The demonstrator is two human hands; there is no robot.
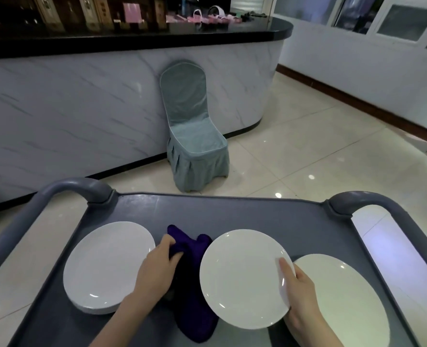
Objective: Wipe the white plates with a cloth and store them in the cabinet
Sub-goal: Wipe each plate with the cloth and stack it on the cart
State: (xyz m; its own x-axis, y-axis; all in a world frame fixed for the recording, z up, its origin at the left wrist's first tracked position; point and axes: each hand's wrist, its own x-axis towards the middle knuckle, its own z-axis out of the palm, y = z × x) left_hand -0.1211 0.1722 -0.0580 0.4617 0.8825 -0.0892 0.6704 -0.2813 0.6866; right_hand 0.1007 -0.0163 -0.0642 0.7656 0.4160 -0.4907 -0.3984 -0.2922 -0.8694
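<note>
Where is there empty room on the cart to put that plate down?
The far strip of the cart, between the handles and beyond the cloth, is bare. So is the near left corner, beside the stack. The middle row is crowded: stack, cloth, held plate, right plate.

Both bare hands are reaching forward, each gripping something.
The left hand is curling its fingers into a crumpled dark purple cloth, its forearm angling in from the lower left. The right hand is pinching the rim of a round white plate, thumb lying on top, fingers hidden beneath.
</note>
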